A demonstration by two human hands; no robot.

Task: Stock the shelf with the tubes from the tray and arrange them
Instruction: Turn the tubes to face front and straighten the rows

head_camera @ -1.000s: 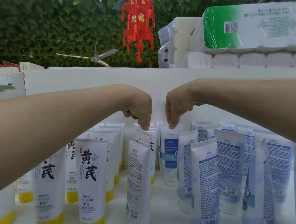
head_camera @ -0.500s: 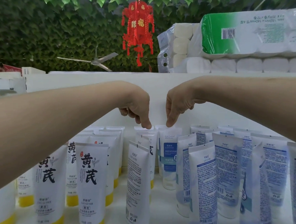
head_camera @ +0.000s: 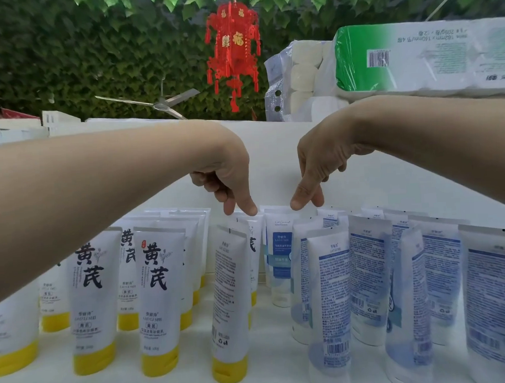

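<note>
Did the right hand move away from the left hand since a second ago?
Yes. The right hand has drifted rightward, so the gap to the left hand is wider, and its fingertip now sits past the blue-labelled tube it touched before.

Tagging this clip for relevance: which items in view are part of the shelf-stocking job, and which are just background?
Job items:
yellow-capped tubes
blue-labelled tubes
shelf
left hand
right hand

Background:
red lantern
toilet paper packs
fan
leafy wall
</note>
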